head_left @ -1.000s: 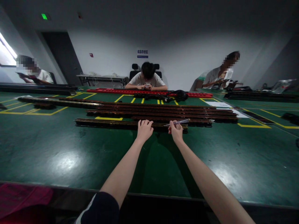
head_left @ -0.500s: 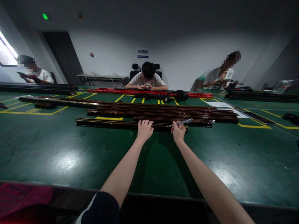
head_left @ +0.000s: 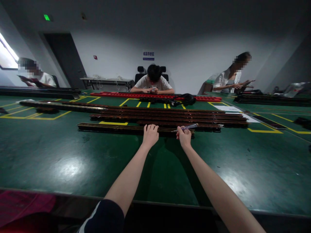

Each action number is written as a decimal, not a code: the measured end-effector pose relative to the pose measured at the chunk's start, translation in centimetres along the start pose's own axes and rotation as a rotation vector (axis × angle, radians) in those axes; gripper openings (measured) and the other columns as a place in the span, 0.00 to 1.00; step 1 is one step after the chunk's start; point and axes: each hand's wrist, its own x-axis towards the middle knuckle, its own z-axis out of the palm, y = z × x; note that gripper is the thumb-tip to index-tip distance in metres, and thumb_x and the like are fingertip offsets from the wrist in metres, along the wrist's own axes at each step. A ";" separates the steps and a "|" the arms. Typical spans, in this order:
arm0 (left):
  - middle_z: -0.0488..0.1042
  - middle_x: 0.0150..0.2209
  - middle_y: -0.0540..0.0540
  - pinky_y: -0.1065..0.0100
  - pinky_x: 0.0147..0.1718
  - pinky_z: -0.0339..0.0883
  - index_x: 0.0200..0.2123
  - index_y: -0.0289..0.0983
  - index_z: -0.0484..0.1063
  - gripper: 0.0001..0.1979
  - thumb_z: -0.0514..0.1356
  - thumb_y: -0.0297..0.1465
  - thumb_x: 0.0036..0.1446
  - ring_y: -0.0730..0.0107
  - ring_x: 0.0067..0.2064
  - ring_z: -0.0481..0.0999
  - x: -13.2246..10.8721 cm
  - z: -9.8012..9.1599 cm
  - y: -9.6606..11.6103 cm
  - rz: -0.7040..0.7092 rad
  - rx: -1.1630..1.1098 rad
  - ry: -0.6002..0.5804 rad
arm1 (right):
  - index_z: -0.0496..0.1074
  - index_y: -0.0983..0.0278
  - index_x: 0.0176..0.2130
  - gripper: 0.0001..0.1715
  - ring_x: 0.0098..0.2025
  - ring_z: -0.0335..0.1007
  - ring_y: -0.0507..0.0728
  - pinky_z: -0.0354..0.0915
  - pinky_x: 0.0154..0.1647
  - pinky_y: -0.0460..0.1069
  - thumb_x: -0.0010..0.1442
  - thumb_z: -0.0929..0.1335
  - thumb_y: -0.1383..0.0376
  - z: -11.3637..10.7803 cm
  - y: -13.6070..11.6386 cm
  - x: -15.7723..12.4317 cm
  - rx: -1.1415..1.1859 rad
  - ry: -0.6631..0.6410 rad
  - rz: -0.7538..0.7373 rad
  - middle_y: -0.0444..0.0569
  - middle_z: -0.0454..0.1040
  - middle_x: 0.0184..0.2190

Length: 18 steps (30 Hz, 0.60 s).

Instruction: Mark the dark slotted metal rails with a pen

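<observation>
Since half a second ago the right hand [head_left: 184, 137] has slid a little to the left along the near strip [head_left: 109, 128], and the pen [head_left: 187, 127] with it; the left hand [head_left: 150, 135] has kept its place. Far off on the right, a person [head_left: 230, 79] who held a sheet up before now reaches an arm out forward. The right hand is closed round the pen, pinching it between thumb and fingers, with the pen lying nearly level and its tip pointing right, just above the strip. The left hand rests palm down on the same strip with the fingers bent over it; whether it grips or only presses cannot be told. The strip is long and dark with a brownish sheen and lies crosswise on the worktop [head_left: 73, 155], nearest of a row of like strips [head_left: 170, 115] behind it. A blue and white sign [head_left: 148, 55] on the far wall bears Chinese characters too small to read surely, and a green exit sign [head_left: 46, 17] glows above a dark door [head_left: 64, 60]. The worktop is glossy green and marked with yellow lines [head_left: 48, 117]; on it lie a long red rail [head_left: 155, 95], a black object [head_left: 188, 98] and white sheets [head_left: 225, 108]. One person [head_left: 153, 82] sits across, another [head_left: 36, 77] at far left. The walls are white and the room is dim.
</observation>
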 end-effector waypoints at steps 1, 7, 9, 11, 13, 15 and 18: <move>0.72 0.53 0.39 0.48 0.64 0.51 0.54 0.37 0.70 0.21 0.48 0.24 0.59 0.57 0.58 0.67 0.0 0.0 0.0 -0.001 0.000 0.000 | 0.65 0.63 0.23 0.16 0.14 0.60 0.48 0.59 0.15 0.43 0.54 0.69 0.55 0.0 -0.1 -0.1 -0.001 -0.021 -0.004 0.40 0.65 0.15; 0.73 0.53 0.40 0.47 0.64 0.51 0.54 0.38 0.70 0.26 0.47 0.19 0.55 0.57 0.59 0.67 0.1 0.0 -0.1 0.021 0.003 -0.009 | 0.65 0.63 0.23 0.23 0.15 0.61 0.48 0.60 0.14 0.43 0.54 0.69 0.48 0.2 -0.4 -0.3 -0.041 -0.104 -0.062 0.43 0.68 0.16; 0.73 0.53 0.41 0.47 0.64 0.51 0.54 0.38 0.70 0.26 0.47 0.18 0.55 0.57 0.58 0.67 0.1 0.0 -0.1 0.017 0.000 -0.004 | 0.65 0.63 0.23 0.24 0.15 0.61 0.48 0.60 0.14 0.43 0.54 0.68 0.46 0.2 -0.5 -0.4 -0.050 -0.123 -0.076 0.43 0.68 0.16; 0.73 0.53 0.41 0.46 0.64 0.51 0.54 0.39 0.71 0.26 0.47 0.19 0.55 0.56 0.58 0.68 0.1 0.0 -0.1 0.012 -0.004 0.001 | 0.66 0.63 0.23 0.25 0.15 0.61 0.48 0.61 0.14 0.43 0.53 0.68 0.46 0.2 -0.5 -0.4 -0.048 -0.128 -0.079 0.43 0.68 0.17; 0.74 0.53 0.41 0.46 0.64 0.52 0.54 0.40 0.71 0.26 0.47 0.19 0.55 0.57 0.58 0.68 0.1 0.0 -0.1 0.008 -0.010 -0.002 | 0.66 0.63 0.23 0.25 0.15 0.61 0.48 0.61 0.14 0.43 0.53 0.69 0.45 0.2 -0.5 -0.4 -0.038 -0.119 -0.070 0.43 0.68 0.17; 0.74 0.53 0.42 0.47 0.64 0.52 0.53 0.40 0.71 0.25 0.47 0.19 0.56 0.58 0.58 0.68 0.1 0.0 -0.2 0.005 -0.019 -0.005 | 0.65 0.63 0.24 0.25 0.15 0.62 0.49 0.61 0.14 0.43 0.53 0.69 0.45 0.2 -0.5 -0.5 -0.031 -0.108 -0.056 0.43 0.68 0.17; 0.74 0.52 0.42 0.48 0.64 0.50 0.54 0.40 0.70 0.22 0.47 0.24 0.59 0.59 0.57 0.68 0.1 -0.1 -0.3 0.001 -0.041 -0.007 | 0.65 0.63 0.23 0.24 0.15 0.61 0.48 0.61 0.15 0.43 0.53 0.69 0.46 0.2 -0.6 -0.6 -0.037 -0.100 -0.051 0.43 0.68 0.17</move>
